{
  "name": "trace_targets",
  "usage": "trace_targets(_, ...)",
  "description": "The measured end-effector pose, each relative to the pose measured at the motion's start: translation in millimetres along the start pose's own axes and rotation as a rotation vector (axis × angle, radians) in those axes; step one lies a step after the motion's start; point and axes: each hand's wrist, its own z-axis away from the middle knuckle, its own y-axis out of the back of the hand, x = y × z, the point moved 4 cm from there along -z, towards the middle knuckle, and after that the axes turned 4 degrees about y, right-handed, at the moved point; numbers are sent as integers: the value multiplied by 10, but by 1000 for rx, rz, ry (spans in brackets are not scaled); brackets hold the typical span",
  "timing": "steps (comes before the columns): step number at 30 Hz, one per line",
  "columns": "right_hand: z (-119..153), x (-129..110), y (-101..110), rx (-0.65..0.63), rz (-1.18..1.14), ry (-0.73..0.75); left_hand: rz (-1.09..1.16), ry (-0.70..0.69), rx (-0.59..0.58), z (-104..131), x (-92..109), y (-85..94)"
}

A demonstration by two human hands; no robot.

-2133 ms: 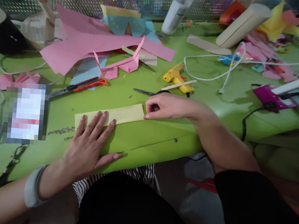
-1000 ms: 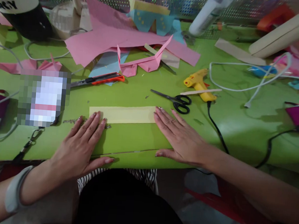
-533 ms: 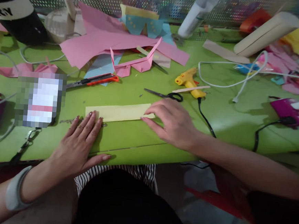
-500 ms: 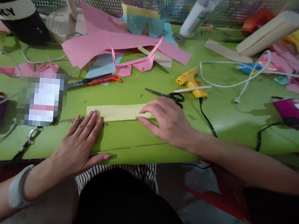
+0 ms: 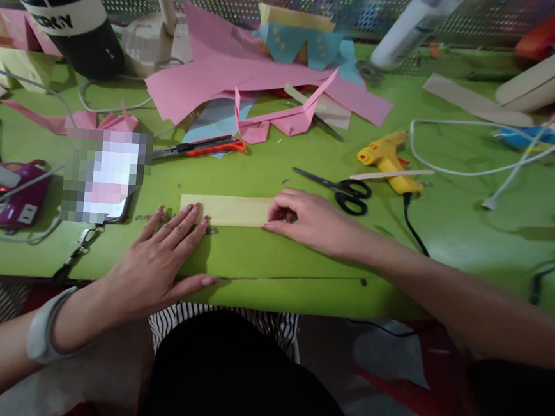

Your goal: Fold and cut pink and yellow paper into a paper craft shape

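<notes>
A pale yellow paper strip [image 5: 236, 211] lies lengthwise on the green table in front of me. My left hand [image 5: 166, 247] rests flat with fingers spread, its fingertips at the strip's left end and lower edge. At the other end, my right hand [image 5: 305, 220] has its fingers curled toward the thumb, gripping the strip; that end is partly hidden by the fingers. Black-handled scissors [image 5: 353, 195] lie just beyond my right hand. A yellow glue gun [image 5: 389, 159] rests farther right, with a thin pale stick [image 5: 390, 174] across it.
An orange and black utility knife [image 5: 215, 145] lies beyond the strip. Left of it is a phone [image 5: 111, 179], its screen blurred. Pink paper [image 5: 254, 75], a folded pink paper piece [image 5: 284, 119], a dark bottle [image 5: 75, 25] and a white cable [image 5: 461, 123] occupy the back.
The view has shifted, so the table items appear farther right. My right hand has moved left relative to the scissors, uncovering their handles, and its fingers have curled in. My left hand stays flat.
</notes>
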Motion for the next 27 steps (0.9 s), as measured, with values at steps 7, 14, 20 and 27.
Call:
trace_targets(7,-53,40,29,-45,-96,-18,185,145,-3,-670,-185,561)
trace_targets(14,-71,42,62,-61,-73,18,404,103,-573,-1389,-18,319)
trace_targets(20,-68,46,64,-23,-36,10,478,162,-669,-1408,34,193)
trace_targets(27,-62,57,42,-17,-38,15,478,262,-676,-1413,-8,182)
